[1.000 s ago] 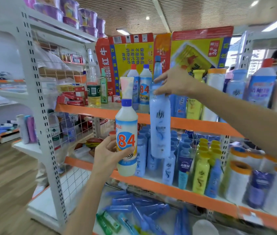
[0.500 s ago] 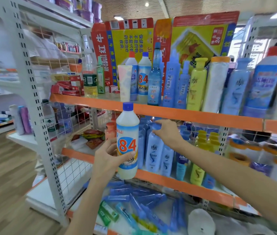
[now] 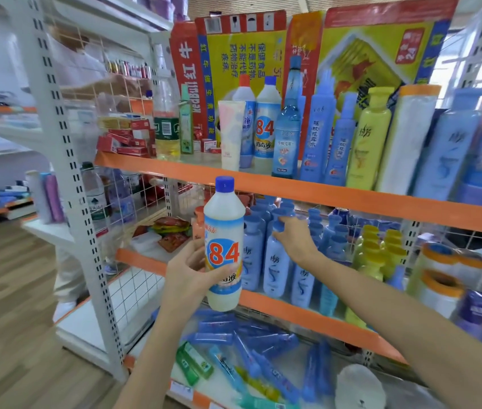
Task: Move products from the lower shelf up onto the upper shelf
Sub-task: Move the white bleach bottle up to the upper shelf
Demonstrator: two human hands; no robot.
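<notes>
My left hand grips a white "84" disinfectant bottle with a blue cap, held upright in front of the shelves. My right hand reaches into the lower shelf, and its fingers curl over the cap of a light blue bottle that stands in the front row among several like it. The upper shelf carries another "84" bottle, tall blue spray bottles, a yellow bottle and a white tube.
Yellow bottles and orange-capped rolls fill the lower shelf's right side. Blue tubes lie on the bottom shelf. A white perforated upright stands at left, with wood floor beyond. Cardboard boxes back the upper shelf.
My right hand let go of a tall blue bottle at the upper shelf, dropped to the lower shelf and closed on a light blue bottle's cap. The left hand stayed put with the "84" bottle.
</notes>
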